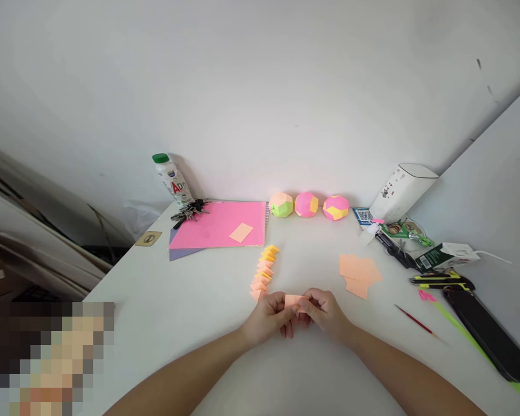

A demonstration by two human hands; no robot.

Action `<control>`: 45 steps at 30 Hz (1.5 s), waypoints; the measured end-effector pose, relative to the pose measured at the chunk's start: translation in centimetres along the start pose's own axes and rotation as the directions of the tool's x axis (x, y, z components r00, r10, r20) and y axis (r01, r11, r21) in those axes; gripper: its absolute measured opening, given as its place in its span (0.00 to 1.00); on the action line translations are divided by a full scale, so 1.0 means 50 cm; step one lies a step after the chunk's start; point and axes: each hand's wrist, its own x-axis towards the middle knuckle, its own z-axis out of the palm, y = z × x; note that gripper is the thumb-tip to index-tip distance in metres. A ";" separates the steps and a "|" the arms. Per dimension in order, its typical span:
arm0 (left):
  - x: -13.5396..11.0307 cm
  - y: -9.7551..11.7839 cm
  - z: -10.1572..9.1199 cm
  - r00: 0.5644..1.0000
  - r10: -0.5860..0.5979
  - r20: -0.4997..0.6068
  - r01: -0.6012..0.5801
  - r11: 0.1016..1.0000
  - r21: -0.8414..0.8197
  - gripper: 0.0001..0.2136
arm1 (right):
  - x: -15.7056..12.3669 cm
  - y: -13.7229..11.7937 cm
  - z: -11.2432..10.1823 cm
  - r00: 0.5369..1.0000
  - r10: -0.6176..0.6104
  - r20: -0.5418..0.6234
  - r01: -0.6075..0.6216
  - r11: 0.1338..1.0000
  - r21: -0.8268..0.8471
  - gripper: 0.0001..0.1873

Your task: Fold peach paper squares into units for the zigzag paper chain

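Between both hands, above the near middle of the white table, is a small piece of peach paper point(293, 300). My left hand point(266, 316) pinches its left side, thumb in front. The right side is gripped by my right hand point(325, 312), its thumb lying across the paper. Just beyond my left hand runs a row of folded paper pieces point(264, 271) in peach and yellow. Loose peach paper sheets point(359, 274) lie overlapping to the right of my right hand. How the held paper is folded underneath is hidden by my fingers.
Three coloured paper balls point(307, 204) stand along the wall. A pink sheet point(212, 225) bears a peach slip point(241, 232) and keys point(190, 211), beside a white bottle point(173, 180). At right are a thin red brush point(416, 320), a utility knife point(444, 281) and a black case point(489, 329).
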 end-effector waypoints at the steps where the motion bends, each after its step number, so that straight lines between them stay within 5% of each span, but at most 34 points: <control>1: 0.000 0.000 0.000 1.000 0.000 0.002 0.000 1.000 0.002 0.16 | 0.000 0.000 0.000 1.000 0.000 -0.001 0.000 1.000 -0.001 0.17; 45: -0.003 0.015 0.001 0.998 -0.070 -0.005 0.070 0.994 0.084 0.19 | -0.005 -0.019 0.000 1.000 -0.016 -0.004 0.016 1.000 -0.026 0.15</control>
